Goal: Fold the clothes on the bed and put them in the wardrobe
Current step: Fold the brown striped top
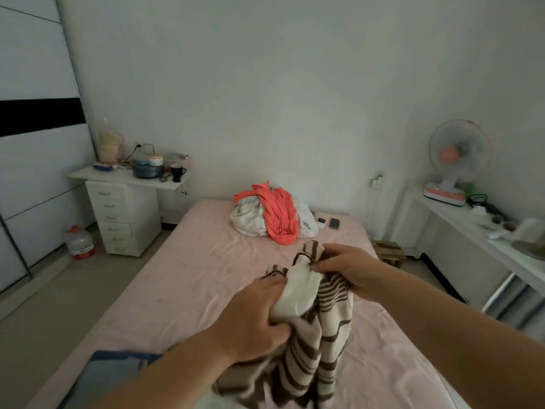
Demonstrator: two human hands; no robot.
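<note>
My left hand (253, 317) and right hand (345, 268) both clutch the bunched striped top (318, 343), lower centre; gripped this crumpled, it could fold crooked.

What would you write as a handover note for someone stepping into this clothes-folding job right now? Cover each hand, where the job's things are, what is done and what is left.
Left hand: grips the striped garment, bunched, above the bed.
Right hand: pinches the same garment's upper edge.
Orange garment lies on a pale bundle at the bed's far end; denim piece at the near edge.
Wardrobe: doors shut, on the left.
Done: nothing folded that is visible.
Left: fold every piece, then store it.
</note>
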